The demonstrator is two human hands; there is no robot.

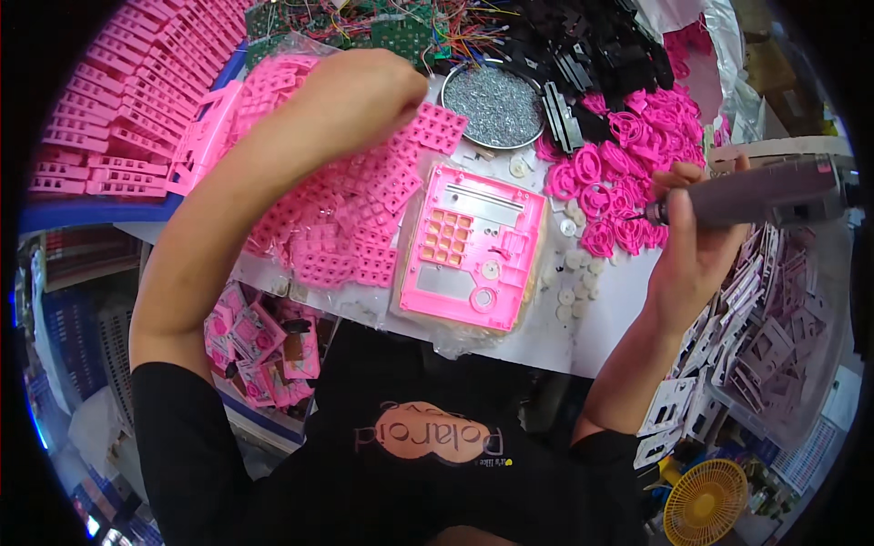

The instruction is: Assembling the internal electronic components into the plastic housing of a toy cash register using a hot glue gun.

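Observation:
My right hand [696, 241] is wrapped round a grey electric screwdriver [756, 196], whose thin bit points left over bright pink ring-shaped parts [624, 155]. Over a heap of pink rubbery keypads [355, 205] reaches my left hand [387, 86], fingers curled down and mostly hidden; whatever they may hold cannot be made out. Between my hands a pink plastic housing [510, 309] lies open side up on a plastic-wrapped pad [401, 300]. It has a grid of square holes, a grey strip and a round ring. Neither hand touches it.
A round dish [444, 96] of small metal screws stands behind the housing. Green circuit boards [391, 32] with wires and black parts [601, 55] lie farther back. Pink housings [118, 109] are stacked left, pale discs [574, 287] lie right, and a bin [774, 391] holds flat parts.

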